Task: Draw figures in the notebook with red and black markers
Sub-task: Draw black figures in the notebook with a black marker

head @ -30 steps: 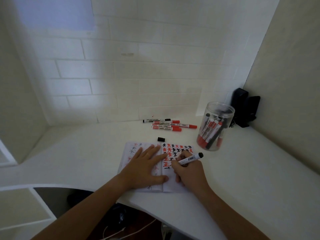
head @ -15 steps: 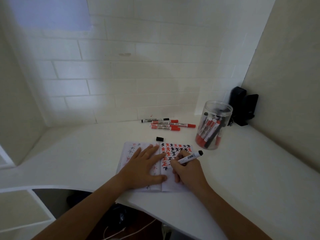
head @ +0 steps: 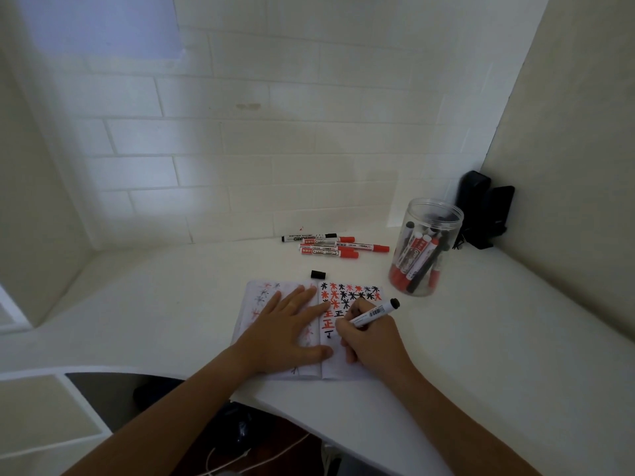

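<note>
Right hand fingers curl round a black marker, tip down-left on the paper, back end tilted up-right. Left hand lies flat, fingers spread, on the open notebook on the smooth white table.

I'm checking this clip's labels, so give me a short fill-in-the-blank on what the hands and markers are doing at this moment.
1. The right hand grips a marker with a ____ end cap.
2. The left hand lies flat on the ____ page of the notebook.
3. The loose black cap lies on the desk just beyond the notebook's ____ edge.
4. The clear jar holds ____.

Missing words: black; left; far; markers
</note>
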`<state>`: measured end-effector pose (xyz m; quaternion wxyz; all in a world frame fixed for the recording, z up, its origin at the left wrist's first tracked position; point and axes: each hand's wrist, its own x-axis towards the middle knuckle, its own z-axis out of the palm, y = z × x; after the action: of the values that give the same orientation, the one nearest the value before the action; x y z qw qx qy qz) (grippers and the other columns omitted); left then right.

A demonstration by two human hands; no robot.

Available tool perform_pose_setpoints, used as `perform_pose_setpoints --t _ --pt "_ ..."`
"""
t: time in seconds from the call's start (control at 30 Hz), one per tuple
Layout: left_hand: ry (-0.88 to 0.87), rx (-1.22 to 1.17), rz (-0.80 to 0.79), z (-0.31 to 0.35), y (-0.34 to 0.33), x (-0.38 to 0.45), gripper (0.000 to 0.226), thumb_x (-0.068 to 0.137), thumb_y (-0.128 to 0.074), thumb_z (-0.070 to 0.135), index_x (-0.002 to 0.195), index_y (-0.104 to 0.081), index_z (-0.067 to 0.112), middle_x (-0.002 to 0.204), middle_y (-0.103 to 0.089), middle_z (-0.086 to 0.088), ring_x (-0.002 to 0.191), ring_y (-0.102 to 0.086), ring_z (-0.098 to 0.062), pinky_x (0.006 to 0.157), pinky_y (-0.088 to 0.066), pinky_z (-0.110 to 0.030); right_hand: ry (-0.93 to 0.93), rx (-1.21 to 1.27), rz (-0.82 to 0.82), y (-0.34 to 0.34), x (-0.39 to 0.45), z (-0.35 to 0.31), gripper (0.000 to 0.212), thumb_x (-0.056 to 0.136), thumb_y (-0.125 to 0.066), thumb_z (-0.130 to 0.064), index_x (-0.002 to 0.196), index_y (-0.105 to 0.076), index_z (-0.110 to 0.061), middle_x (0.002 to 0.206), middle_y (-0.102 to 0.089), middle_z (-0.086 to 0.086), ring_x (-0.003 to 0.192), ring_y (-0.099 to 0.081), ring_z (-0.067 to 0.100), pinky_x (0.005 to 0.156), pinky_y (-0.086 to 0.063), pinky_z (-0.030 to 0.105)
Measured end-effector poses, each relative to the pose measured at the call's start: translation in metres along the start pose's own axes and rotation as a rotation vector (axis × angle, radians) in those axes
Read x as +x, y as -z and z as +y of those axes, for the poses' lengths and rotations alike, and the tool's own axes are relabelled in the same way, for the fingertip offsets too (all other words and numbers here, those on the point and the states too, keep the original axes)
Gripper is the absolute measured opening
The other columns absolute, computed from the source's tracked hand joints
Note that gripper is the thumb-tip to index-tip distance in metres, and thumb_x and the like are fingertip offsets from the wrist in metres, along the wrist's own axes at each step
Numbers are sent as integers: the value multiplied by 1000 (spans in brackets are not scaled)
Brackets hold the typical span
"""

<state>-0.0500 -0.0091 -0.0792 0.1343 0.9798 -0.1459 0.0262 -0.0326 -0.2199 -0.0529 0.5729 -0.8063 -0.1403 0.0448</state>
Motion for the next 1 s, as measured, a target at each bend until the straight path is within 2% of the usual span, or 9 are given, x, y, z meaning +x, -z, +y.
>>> perform_pose_setpoints --t 0.17,0.3,0.5,0.8,0.87,0.9,0.93,1.0 --pt "3 8 -3 -1 -1 0 91 79 -31 91 157 -8 49 167 10 14 151 18 -5 125 8 -44 38 -3 -21 1 0 1 21 95 -65 -8 79 -52 -5 59 -63 17 41 -58 24 44 -46 31" --pt "6 -1 -3 1 0 1 97 74 -23 96 157 -9 48 167 9 14 151 17 -5 125 8 -45 53 -29 -50 -1 1 1 23 93 -67 -8 77 -51 -10 57 -64 7 41 -59 22 43 -48 31" --pt "1 11 7 -1 -1 1 97 74 -20 97 157 -8 49 167 9 14 151 17 -5 125 8 -44 -28 -22 59 0 0 -2 24 87 -67 -3 73 -50 -10 60 -60 12 36 -49 17 39 -41 25" --pt "-20 11 29 -2 -1 0 93 76 -23 95 156 -9 49 167 7 15 151 16 -3 125 6 -44 -29 47 94 4 4 1 27 92 -65 -7 72 -48 -11 55 -61 7 37 -50 18 41 -40 23" --pt "-17 -20 47 -2 -1 0 90 79 -29 93 156 -14 50 168 0 15 153 8 -4 126 1 -43 -42 103 139 10 8 3 28 96 -65 -12 73 -49 -11 55 -62 6 38 -51 19 42 -40 24" --pt "-4 -49 82 -2 0 2 86 80 -34 91 155 -22 48 167 -9 14 153 -3 -6 126 -6 -43 -56 128 162 14 11 5 28 97 -65 -14 73 -50 -11 55 -62 5 39 -50 19 42 -40 25" --pt "11 -78 147 0 0 5 82 82 -41 86 152 -32 45 164 -23 13 150 -19 -8 124 -17 -41 -71 147 178 17 14 7 27 97 -65 -15 75 -52 -8 55 -62 5 40 -49 19 42 -40 25" --pt "44 -124 318 3 2 15 66 88 -57 68 143 -49 32 146 -49 8 130 -48 -11 108 -40 -33 -95 175 187 22 17 10 25 97 -65 -16 81 -56 1 56 -63 5 42 -50 19 42 -41 25"
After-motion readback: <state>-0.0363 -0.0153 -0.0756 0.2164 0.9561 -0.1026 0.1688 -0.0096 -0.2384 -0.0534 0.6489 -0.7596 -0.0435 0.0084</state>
